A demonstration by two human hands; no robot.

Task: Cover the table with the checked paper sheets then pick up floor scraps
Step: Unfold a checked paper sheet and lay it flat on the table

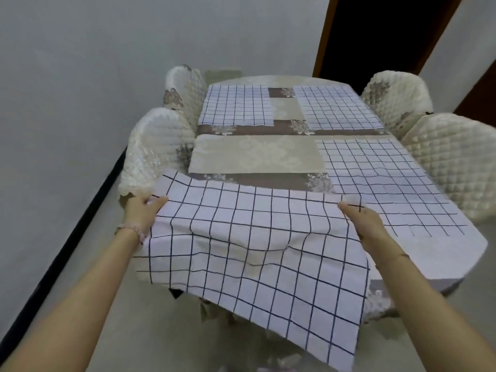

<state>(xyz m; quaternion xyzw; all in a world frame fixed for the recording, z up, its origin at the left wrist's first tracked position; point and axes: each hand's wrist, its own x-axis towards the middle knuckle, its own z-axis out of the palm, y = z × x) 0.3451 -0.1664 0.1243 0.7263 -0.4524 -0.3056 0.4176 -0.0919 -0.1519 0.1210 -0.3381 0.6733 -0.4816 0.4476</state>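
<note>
I see 1 table [257, 157] with 4 padded chairs [453, 159], 2 per side. 3 checked sheets [383, 181] lie flat on it: far left, far right, near right. A 4th sheet [249, 242] hangs over the near left edge, gripped by my left hand [141, 212] and right hand [361, 220].

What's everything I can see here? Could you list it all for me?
Checked sheets lying flat: three, white with dark grid; far left, far right, near right of table.
Checked sheet in hand: one, same pattern; near left, lifted, draping over the table's near edge.
Table: one, beige and brown floral cloth; centre.
Chairs: four, cream quilted covers; two each side.
Doorway: one, dark, brown frame; far right.
Wall: grey; left and behind.
Left hand: grips sheet's left edge.
Right hand: grips sheet's right edge.
</note>
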